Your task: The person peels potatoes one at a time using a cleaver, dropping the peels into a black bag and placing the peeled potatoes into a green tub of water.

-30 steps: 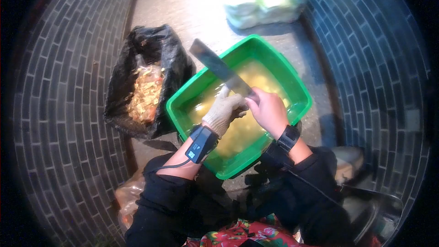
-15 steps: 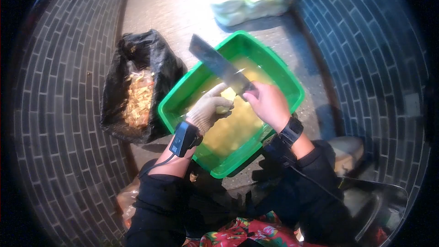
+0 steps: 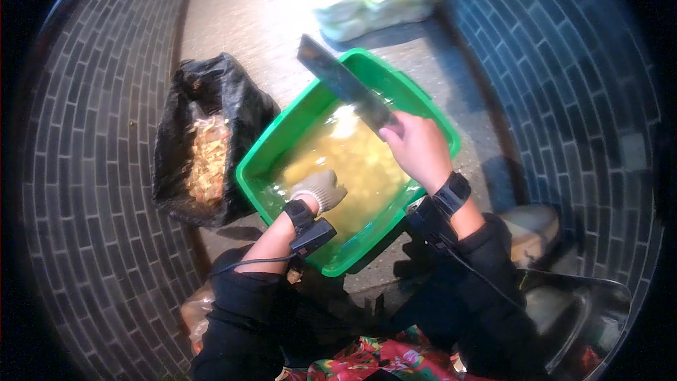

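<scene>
My right hand [image 3: 421,148] grips a cleaver [image 3: 344,86] by its handle, with the broad dark blade pointing up and left across the far side of a green tub [image 3: 430,102]. Cloudy water fills the tub, and many pale yellow pieces [image 3: 374,166], which look like peeled potatoes, lie in it. My left hand [image 3: 321,189], in a whitish knitted glove, is low in the tub's near left part, at the water. Its fingers point down and are mostly hidden, so what they hold does not show.
Left of the tub stands an open black plastic bag [image 3: 169,155] with peelings [image 3: 208,159] inside. A clear bag of pale green vegetables [image 3: 374,0] lies beyond the tub. Tiled walls [image 3: 92,134] rise on both sides. A metal container [image 3: 578,317] is at lower right.
My left hand has moved down and toward me, away from the blade, into the tub; the pale yellow piece it held no longer shows. The cleaver stays raised in my right hand.
</scene>
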`<action>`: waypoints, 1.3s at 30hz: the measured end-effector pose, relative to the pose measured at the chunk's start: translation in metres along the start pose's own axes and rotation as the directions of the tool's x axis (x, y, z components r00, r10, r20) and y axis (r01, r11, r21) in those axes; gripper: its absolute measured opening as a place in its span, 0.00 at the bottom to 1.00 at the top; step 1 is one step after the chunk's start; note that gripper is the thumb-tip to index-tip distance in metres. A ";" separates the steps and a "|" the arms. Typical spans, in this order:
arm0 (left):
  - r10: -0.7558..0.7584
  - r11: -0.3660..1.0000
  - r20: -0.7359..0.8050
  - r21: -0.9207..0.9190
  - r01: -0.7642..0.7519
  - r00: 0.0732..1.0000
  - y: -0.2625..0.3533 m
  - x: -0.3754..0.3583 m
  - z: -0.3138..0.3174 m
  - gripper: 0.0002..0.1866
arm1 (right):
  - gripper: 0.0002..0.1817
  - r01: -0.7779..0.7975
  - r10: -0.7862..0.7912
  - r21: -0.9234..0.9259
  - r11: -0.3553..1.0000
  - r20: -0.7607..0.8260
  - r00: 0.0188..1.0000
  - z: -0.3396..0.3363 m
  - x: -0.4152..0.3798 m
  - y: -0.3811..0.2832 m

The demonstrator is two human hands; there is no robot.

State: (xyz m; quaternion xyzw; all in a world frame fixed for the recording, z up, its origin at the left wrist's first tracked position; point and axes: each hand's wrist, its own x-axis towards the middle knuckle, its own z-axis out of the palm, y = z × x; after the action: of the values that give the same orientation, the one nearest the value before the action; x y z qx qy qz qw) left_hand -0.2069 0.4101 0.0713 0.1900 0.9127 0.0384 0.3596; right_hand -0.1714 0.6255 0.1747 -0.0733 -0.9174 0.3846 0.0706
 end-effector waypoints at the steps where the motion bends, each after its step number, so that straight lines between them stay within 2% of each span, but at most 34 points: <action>1: -0.017 0.996 -0.021 -0.084 0.015 1.000 -0.002 0.001 0.004 0.31 | 0.08 0.005 -0.005 0.001 1.000 -0.008 1.000 -0.001 0.001 0.001; 2: -0.036 0.985 -0.041 -0.167 0.028 0.999 -0.005 0.003 0.007 0.30 | 0.08 0.011 -0.011 0.001 1.000 -0.017 1.000 -0.002 0.001 0.001; 3: -0.032 0.986 -0.040 -0.165 0.025 0.999 -0.003 -0.001 0.000 0.30 | 0.08 0.008 -0.008 0.000 1.000 -0.020 1.000 -0.003 0.002 0.001; 6: -0.103 0.916 -0.206 -0.401 0.012 0.973 0.003 -0.013 -0.029 0.31 | 0.08 -0.033 0.033 -0.020 0.999 -0.025 0.999 -0.006 0.002 0.000; 7: -0.100 0.917 -0.205 -0.399 0.011 0.974 -0.003 -0.009 -0.031 0.31 | 0.11 -0.036 0.036 -0.051 0.998 -0.009 0.999 -0.006 0.002 0.001; 8: -0.064 0.833 -0.239 -0.547 -0.080 0.969 -0.010 -0.004 -0.031 0.32 | 0.16 -0.039 0.039 -0.082 0.996 0.007 0.999 -0.006 0.002 0.001; 9: -0.035 0.718 -0.279 -0.675 -0.170 0.960 -0.014 -0.003 -0.038 0.33 | 0.16 -0.040 0.041 -0.081 0.996 0.006 0.999 -0.006 0.002 0.001; 10: -0.005 0.581 -0.262 -0.787 -0.210 0.965 -0.017 -0.003 -0.043 0.33 | 0.11 -0.025 0.025 -0.044 0.999 -0.008 1.000 -0.006 0.002 0.000; 11: -0.006 0.580 -0.262 -0.787 -0.210 0.965 -0.019 -0.004 -0.047 0.33 | 0.08 -0.008 0.008 -0.008 1.000 -0.021 1.000 -0.006 0.001 0.000; 13: 0.084 0.497 -0.247 -0.829 -0.255 0.965 -0.017 -0.014 -0.064 0.31 | 0.08 0.001 -0.001 0.011 1.000 -0.005 1.000 -0.004 0.002 -0.002; 14: 0.105 0.313 -0.202 -0.923 -0.225 0.974 -0.018 -0.011 -0.062 0.29 | 0.09 0.006 -0.007 0.031 0.999 0.010 1.000 -0.002 0.001 -0.002; 15: 0.097 0.310 -0.205 -0.924 -0.226 0.974 -0.019 -0.011 -0.061 0.29 | 0.09 0.013 -0.013 0.032 0.999 0.015 1.000 -0.001 0.001 -0.003; 17: 0.164 0.037 -0.234 -0.969 -0.243 0.958 -0.019 -0.012 -0.059 0.30 | 0.10 0.012 -0.015 0.072 0.997 0.044 0.999 0.001 0.000 -0.005; 19: 0.112 0.015 -0.287 -0.957 -0.290 0.951 -0.011 -0.020 -0.068 0.33 | 0.11 0.007 -0.017 0.145 0.989 0.067 0.998 0.005 0.000 -0.008; 21: 0.121 -0.383 -0.209 -0.912 -0.149 0.970 -0.008 -0.024 -0.078 0.33 | 0.12 -0.004 -0.016 0.216 0.976 0.087 0.996 0.006 -0.002 -0.010; 23: 0.149 -0.405 -0.224 -0.902 -0.147 0.963 -0.004 -0.035 -0.088 0.31 | 0.11 -0.071 0.007 0.322 0.944 0.198 0.980 0.009 -0.003 -0.016; 25: 0.183 -0.546 -0.279 -0.826 -0.138 0.943 -0.007 -0.041 -0.090 0.30 | 0.11 -0.056 -0.013 0.318 0.946 0.210 0.978 0.015 -0.005 -0.016; 26: 0.134 -0.538 -0.271 -0.827 -0.159 0.953 -0.005 -0.044 -0.089 0.27 | 0.11 -0.042 -0.031 0.313 0.949 0.222 0.974 0.019 -0.006 -0.015; 27: 0.132 -0.540 -0.270 -0.827 -0.159 0.954 -0.008 -0.040 -0.087 0.27 | 0.11 -0.042 -0.031 0.312 0.949 0.225 0.974 0.023 -0.007 -0.014; 29: -0.017 -0.516 -0.267 -0.823 -0.237 0.964 -0.014 -0.030 -0.081 0.27 | 0.12 -0.033 -0.052 0.293 0.956 0.276 0.960 0.030 -0.009 -0.011; 30: -0.018 -0.517 -0.267 -0.822 -0.238 0.964 -0.012 -0.029 -0.081 0.27 | 0.12 -0.032 -0.053 0.293 0.956 0.277 0.959 0.033 -0.010 -0.011; 32: -0.186 -0.447 -0.252 -0.839 -0.310 0.950 -0.005 -0.027 -0.080 0.36 | 0.12 -0.022 -0.083 0.320 0.947 0.313 0.946 0.037 -0.013 -0.013; 33: -0.187 -0.447 -0.252 -0.839 -0.311 0.950 -0.006 -0.026 -0.078 0.36 | 0.12 -0.022 -0.084 0.320 0.947 0.314 0.946 0.040 -0.015 -0.014; 35: -0.287 -0.363 -0.255 -0.863 -0.351 0.923 -0.009 -0.021 -0.073 0.42 | 0.12 -0.006 -0.084 0.271 0.963 0.317 0.945 0.045 -0.017 -0.017; 39: -0.237 -0.356 -0.333 -0.844 -0.401 0.913 0.005 -0.036 -0.082 0.45 | 0.17 -0.009 -0.052 0.160 0.987 0.377 0.925 0.042 -0.018 -0.028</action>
State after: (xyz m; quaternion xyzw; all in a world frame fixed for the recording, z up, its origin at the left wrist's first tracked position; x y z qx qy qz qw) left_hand -0.2361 0.4068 0.1564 -0.1310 0.5104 0.8333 0.1671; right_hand -0.1634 0.5735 0.1643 0.0185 -0.8810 0.4624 -0.0986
